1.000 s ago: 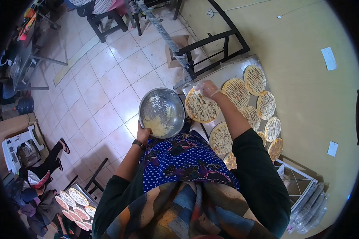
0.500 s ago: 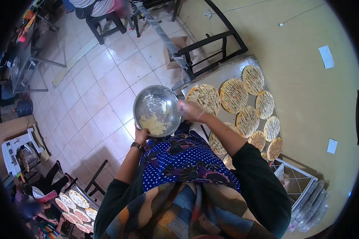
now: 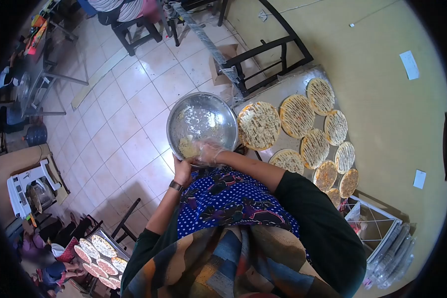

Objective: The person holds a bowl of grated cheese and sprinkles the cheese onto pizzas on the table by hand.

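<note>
A shiny metal bowl [image 3: 203, 119] is held tilted in front of my apron, with a small heap of pale yellow shredded cheese [image 3: 186, 147] at its lower side. My left hand [image 3: 183, 170] is closed on the bowl's lower left rim. Inside the bowl, my right hand [image 3: 211, 151], in a clear plastic glove, has its fingers curled into the cheese; the fingertips are partly hidden. Just right of the bowl lies a round topped flatbread [image 3: 259, 126], nearest of several on a metal table [image 3: 294, 87].
A black metal frame [image 3: 288, 49] stands at the table's far end. A white wire rack [image 3: 375, 223] with plastic bags [image 3: 395, 256] is at right. Lower left, people sit by another table of round breads [image 3: 103, 246]. A stool [image 3: 129, 32] stands ahead on the tiled floor.
My right hand has moved from outside the bowl's right rim down into the cheese. The bowl now sits slightly closer to the breads, and my left hand still grips its rim.
</note>
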